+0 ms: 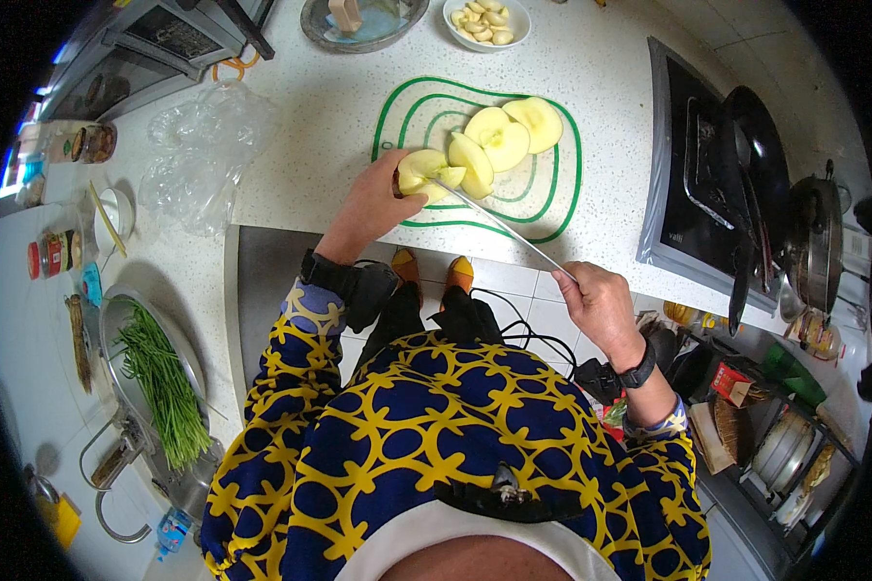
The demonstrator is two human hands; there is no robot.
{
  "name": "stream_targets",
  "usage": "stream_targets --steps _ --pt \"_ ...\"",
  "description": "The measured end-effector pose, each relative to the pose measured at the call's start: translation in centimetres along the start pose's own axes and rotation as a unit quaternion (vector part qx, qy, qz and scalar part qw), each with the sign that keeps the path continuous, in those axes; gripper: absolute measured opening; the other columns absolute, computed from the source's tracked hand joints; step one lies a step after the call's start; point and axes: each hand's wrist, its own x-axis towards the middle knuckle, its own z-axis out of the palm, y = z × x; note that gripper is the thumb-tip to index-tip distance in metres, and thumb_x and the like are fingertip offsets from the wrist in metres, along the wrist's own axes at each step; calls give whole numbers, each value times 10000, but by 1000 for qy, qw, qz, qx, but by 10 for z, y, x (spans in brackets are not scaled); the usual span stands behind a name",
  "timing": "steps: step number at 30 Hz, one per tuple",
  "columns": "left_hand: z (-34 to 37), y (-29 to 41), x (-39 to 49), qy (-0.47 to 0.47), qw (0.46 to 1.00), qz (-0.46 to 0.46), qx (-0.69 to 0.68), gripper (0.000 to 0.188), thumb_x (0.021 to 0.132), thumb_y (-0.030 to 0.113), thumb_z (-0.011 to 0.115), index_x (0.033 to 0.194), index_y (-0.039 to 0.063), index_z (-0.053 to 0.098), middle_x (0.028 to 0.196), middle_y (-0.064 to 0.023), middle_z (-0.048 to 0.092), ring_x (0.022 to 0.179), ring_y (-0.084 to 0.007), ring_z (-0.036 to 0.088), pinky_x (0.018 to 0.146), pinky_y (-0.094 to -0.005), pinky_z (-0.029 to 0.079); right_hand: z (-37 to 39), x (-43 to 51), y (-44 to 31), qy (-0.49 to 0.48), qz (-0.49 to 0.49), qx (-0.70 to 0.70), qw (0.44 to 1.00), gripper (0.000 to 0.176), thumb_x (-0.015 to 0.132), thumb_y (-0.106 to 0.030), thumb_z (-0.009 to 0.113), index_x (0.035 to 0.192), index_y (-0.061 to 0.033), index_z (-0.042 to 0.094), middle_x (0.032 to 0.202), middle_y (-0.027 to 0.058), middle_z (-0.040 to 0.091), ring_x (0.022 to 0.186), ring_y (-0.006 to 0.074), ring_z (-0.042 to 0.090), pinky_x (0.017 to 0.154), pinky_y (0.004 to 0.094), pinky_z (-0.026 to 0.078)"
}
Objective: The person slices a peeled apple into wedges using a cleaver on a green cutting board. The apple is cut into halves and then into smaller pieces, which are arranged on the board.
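My left hand [379, 197] grips a piece of pale yellow fruit [416, 168], apparently apple, at the lower left of the cutting mat. In my right hand [602, 303] is a knife [505, 226], its thin blade slanting up and left. The blade's tip reaches the held piece, beside a small wedge of flesh; how deep it sits I cannot tell. Several cut fruit pieces [495, 139] lie in an overlapping row to the right. Beneath them is a translucent cutting mat [568, 181] with green curved lines.
A white bowl of peeled garlic cloves [488, 23] and a metal basin [400, 33] stand behind the mat. Clear plastic bags [203, 149] lie left. A cooktop [672, 218] with a black wok [759, 145] is right. Green stalks [161, 385] fill a steel basin at lower left.
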Motion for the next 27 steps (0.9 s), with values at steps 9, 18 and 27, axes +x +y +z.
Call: stream_targets --steps 9,18,27 --pt "-2 0 2 -5 1000 10 -2 449 786 115 671 1195 12 518 1090 -158 602 964 -249 595 840 -332 478 0 2 -2 -15 -3 10 1000 170 862 -154 628 775 -8 626 669 136 613 590 305 610 533 365 487" --pt "-3 5 2 -15 1000 -8 -8 461 782 97 678 1209 22 523 1086 -148 606 960 -234 598 837 -325 481 6 6 -11 -44 -21 -94 994 74 792 -67 622 832 -25 576 689 123 588 611 296 609 543 374 495" --pt "-1 18 -3 -1 1000 0 -22 488 754 36 708 1206 12 526 1120 -144 600 974 -217 604 832 -305 494 3 7 -26 -39 -46 -171 983 70 740 -40 592 782 -37 536 644 89 548 564 238 595 500 332 479"
